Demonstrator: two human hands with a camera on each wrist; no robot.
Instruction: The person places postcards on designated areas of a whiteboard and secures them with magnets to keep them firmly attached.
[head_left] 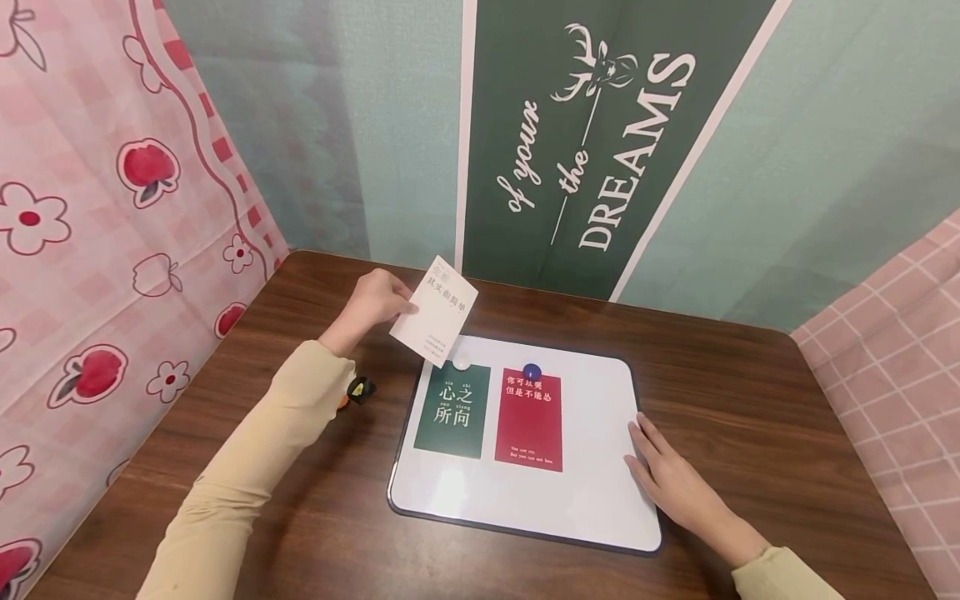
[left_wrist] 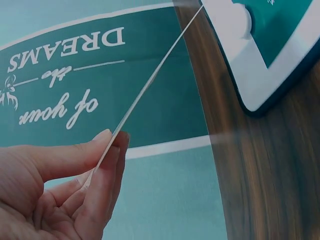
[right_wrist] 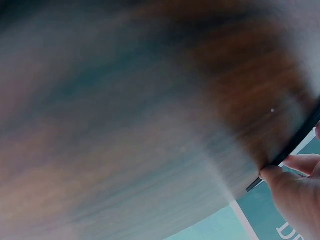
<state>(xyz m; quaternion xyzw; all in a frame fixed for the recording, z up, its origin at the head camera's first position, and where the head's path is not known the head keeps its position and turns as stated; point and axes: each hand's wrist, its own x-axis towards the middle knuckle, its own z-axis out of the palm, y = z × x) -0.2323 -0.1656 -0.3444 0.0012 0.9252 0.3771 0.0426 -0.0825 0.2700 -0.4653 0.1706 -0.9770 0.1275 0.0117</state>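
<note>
My left hand [head_left: 381, 297] pinches a white card [head_left: 433, 317] with printed characters, raised over the whiteboard's upper left corner. In the left wrist view the card appears edge-on between thumb and fingers. On the whiteboard [head_left: 600, 450], a green card [head_left: 452, 417] lies at left under a white round magnet [head_left: 462, 362]. Beside it a red card [head_left: 528, 425] sits beneath a blue round magnet [head_left: 532, 372]. My right hand [head_left: 678, 487] rests on the board's right edge, its thumb over the white surface and its fingers along the dark frame [right_wrist: 295, 142].
A small black object [head_left: 362, 389] with yellow and orange marks lies left of the board, partly hidden by the left sleeve. The brown wooden table [head_left: 322, 517] extends around the board. Cloth curtains [head_left: 360, 125] hang behind and at both sides.
</note>
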